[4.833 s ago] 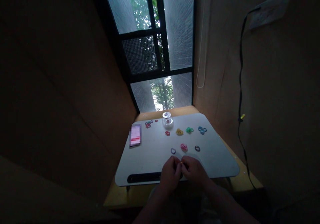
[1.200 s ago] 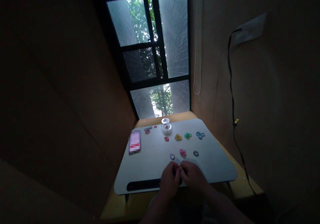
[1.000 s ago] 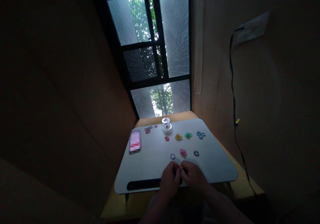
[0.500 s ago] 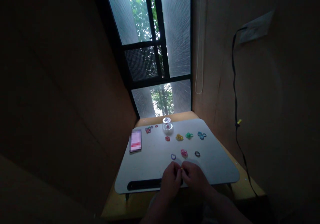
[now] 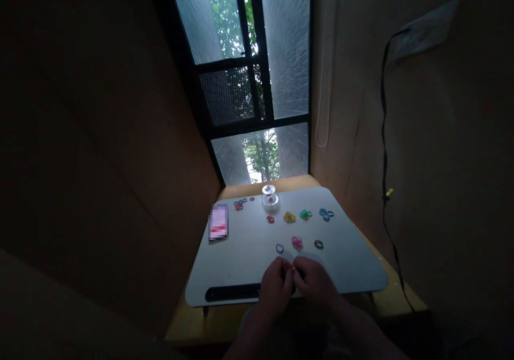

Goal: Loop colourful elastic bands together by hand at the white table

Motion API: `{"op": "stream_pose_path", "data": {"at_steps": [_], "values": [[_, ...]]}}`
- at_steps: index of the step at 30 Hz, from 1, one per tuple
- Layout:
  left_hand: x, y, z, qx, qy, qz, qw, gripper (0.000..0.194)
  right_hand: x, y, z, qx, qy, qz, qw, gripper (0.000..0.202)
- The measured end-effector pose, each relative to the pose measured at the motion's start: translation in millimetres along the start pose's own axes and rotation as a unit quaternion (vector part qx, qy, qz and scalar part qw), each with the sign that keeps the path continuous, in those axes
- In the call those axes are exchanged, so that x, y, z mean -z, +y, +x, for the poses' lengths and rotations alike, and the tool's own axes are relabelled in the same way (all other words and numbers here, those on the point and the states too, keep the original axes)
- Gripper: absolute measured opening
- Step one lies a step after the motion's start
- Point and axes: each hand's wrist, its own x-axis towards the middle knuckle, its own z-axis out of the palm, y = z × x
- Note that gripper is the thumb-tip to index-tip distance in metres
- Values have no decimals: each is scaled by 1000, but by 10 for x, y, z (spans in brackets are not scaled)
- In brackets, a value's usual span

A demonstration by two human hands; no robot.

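My left hand (image 5: 277,284) and my right hand (image 5: 313,280) meet over the front edge of a white lap table (image 5: 233,266). Both are closed, fingertips pinched together on a small yellow band (image 5: 293,268), mostly hidden by the fingers. Just beyond them lie a purple band (image 5: 280,248), a pink bunch of bands (image 5: 297,242) and a dark band (image 5: 318,244). Farther back sit a red bunch (image 5: 270,219), a yellow bunch (image 5: 289,217), a green bunch (image 5: 305,214) and a blue bunch (image 5: 326,214).
A clear round container (image 5: 270,203) stands at the back, its lid (image 5: 269,190) behind it. Mixed bands (image 5: 240,204) lie back left, near a blurred pink card or phone (image 5: 218,222). A black strip (image 5: 231,292) runs along the front edge. A cable (image 5: 384,135) hangs at right.
The view has shifted slightly. My hands stay pinched together on the yellow band, with hardly any movement; the bands on the table lie as before.
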Motion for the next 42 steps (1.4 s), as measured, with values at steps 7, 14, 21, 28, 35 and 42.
{"op": "stream_pose_path", "data": {"at_steps": [7,14,21,28,35,42], "values": [[6,2,-6,11,-10,-10,1000,10,-6,16,-5,-5,-5,-1,1000,15],[5,-8,23,4,-8,-6,1000,10,-10,21,30,-6,-6,6,1000,15],[23,3,47,6,-10,-14,1000,10,-12,31,47,-4,-7,4,1000,15],[21,-4,31,4,-4,-16,1000,10,-24,23,33,-8,2,6,1000,14],[29,10,23,10,-7,-19,1000,11,-19,12,23,-4,7,9,1000,15],[21,8,13,2,-4,-11,1000,9,-17,9,11,-6,10,-4,1000,16]]}}
